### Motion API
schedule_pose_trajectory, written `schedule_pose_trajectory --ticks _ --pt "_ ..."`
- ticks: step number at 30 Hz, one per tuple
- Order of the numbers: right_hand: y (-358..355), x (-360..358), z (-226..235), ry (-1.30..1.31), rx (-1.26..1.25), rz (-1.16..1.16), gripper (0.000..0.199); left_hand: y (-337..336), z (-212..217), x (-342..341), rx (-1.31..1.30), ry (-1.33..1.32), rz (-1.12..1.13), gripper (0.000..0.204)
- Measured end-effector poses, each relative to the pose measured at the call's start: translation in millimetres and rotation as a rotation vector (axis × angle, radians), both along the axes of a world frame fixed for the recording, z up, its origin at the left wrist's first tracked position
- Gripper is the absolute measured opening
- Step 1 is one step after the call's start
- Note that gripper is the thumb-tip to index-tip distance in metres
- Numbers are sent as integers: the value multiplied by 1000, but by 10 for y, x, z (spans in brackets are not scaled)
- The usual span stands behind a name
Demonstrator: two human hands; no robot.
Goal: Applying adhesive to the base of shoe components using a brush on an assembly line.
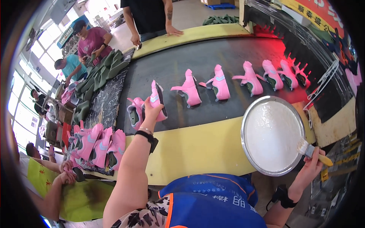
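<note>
At the far left a co-worker in a smooth lime-green apron (pixel 89 199) sits beside a crumpled heap of pink, soft-looking shoe uppers with pale stripes (pixel 100 146); beyond it, curved olive-green shoe-shaped pieces (pixel 104 74) are piled near a dark, white-veined sheet (pixel 104 110). Next comes a pink shoe upper with a green-lined opening (pixel 134 117), just beside my left grip (pixel 153 110) and partly covered by it; I cannot tell whether they touch. That grip is clasped round a pink shoe upper with pale blue-grey stripes and a dark underside (pixel 156 99). Its long axis runs away from me, the narrow end pointing to the far side and leaning slightly left, the broader end toward me, the dark underside facing right. My fingers lie along its nearer half, so the narrow end reaches out past them; it is over the left part of the flat, matte dark-grey belt (pixel 152 68), and I cannot tell if it touches. Rightward, a row of similar pink uppers (pixel 220 84) lies on the belt, behind the smooth yellow worktop (pixel 201 148). A round, shiny metal pan (pixel 245 146) holds glossy white liquid (pixel 272 131). My right grip (pixel 312 163) holds a yellow-handled brush with pale bristles (pixel 326 160), bristles pointing left over the pan's rim.
</note>
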State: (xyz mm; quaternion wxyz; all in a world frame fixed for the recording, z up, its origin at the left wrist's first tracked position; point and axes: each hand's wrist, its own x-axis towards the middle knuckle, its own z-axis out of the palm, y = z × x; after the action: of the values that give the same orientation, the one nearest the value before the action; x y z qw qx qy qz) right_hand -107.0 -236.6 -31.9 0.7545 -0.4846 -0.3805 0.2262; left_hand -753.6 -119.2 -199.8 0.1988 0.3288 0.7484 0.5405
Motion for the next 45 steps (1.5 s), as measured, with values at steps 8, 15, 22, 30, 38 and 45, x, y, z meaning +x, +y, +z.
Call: schedule_pose_trajectory --ticks 8,15,22,30,38,45 --pt "7 -68 65 -158 -96 -101 13 402 -203 -280 -218 251 -33 111" --pt "38 -244 75 -244 -111 -127 15 96 277 -224 -529 609 29 97" --pt "110 -405 61 -123 -91 -24 16 -676 432 -559 -770 512 321 108" --pt "-3 -568 151 -92 -107 34 10 -1094 358 -814 -115 -382 61 63" --pt "67 -674 -125 -321 -289 150 8 -2156 196 695 -133 -978 -298 70" --pt "0 -916 -176 -772 -374 247 14 -2175 355 980 -340 -165 -196 98"
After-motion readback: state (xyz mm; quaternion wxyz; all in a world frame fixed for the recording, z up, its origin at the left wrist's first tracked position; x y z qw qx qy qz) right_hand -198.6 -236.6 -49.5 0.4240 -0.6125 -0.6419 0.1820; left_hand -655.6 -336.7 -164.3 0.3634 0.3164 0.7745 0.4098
